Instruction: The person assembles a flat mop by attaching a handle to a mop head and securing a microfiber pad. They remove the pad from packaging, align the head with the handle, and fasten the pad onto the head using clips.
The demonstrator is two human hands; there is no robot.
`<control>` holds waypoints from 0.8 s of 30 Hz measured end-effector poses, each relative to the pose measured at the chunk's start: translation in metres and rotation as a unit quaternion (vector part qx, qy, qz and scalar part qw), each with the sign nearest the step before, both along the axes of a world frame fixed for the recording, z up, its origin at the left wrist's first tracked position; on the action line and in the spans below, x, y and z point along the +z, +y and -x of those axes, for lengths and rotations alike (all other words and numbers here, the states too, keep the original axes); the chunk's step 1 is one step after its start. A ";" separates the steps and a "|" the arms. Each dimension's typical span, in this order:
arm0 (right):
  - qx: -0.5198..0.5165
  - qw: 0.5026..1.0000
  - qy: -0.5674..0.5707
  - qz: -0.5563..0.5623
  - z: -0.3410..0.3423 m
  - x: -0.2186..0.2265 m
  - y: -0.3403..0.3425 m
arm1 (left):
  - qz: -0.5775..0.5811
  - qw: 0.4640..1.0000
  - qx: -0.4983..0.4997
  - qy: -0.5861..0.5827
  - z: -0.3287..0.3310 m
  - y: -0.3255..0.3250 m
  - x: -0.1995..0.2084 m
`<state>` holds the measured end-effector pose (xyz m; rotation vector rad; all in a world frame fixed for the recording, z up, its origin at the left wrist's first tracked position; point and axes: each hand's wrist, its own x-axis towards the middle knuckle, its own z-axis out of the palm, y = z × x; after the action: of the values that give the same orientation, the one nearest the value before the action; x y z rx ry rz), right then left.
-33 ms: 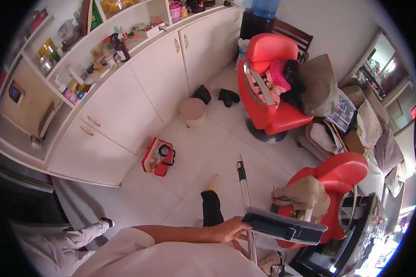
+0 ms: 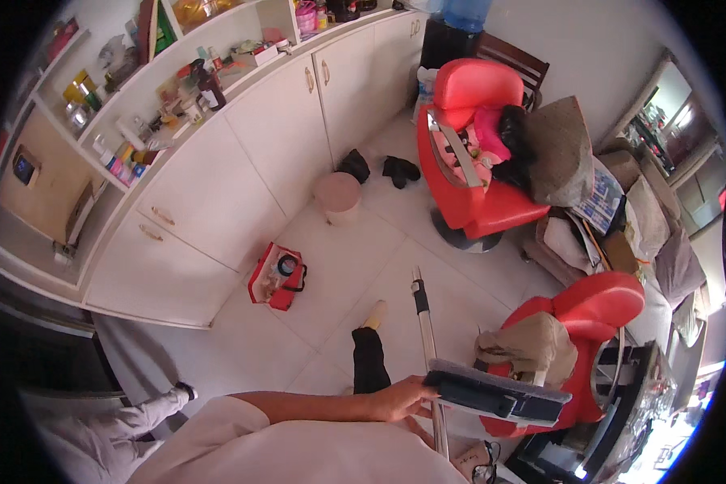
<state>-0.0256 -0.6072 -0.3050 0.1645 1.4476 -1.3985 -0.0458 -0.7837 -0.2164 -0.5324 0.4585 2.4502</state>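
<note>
A pink stool (image 2: pixel 338 197) is standing near white cabinets (image 2: pixel 262 133); pink fabric (image 2: pixel 490 133) is lying on a red chair (image 2: pixel 477 83).

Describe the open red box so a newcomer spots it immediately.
Find the row of white cabinets, then the pale floor at its foot. Nearer the camera than the round stool sits the open red box. Unlike the stool and the much larger red chairs, it holds a dark-rimmed round item.

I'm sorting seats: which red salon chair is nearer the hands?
The lower red salon chair, partly behind the mop head, draped with beige fabric; the upper chair, farther off, holds pink items.
</note>
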 end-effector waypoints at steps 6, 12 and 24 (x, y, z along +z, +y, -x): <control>-0.004 1.000 0.007 0.002 0.116 -0.016 -0.093 | 0.034 0.998 -0.012 -0.060 0.106 -0.104 0.010; 0.038 0.999 0.019 0.025 0.197 -0.016 -0.137 | 0.009 0.999 -0.022 -0.030 0.187 -0.152 0.001; -0.146 0.987 0.044 -0.055 0.291 -0.013 -0.149 | 0.010 0.996 -0.085 0.016 0.297 -0.212 0.001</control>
<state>-0.3169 -0.7559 -0.3182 0.4031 1.6230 -1.5771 -0.3429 -0.9953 -0.2152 -0.4434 0.5217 2.2965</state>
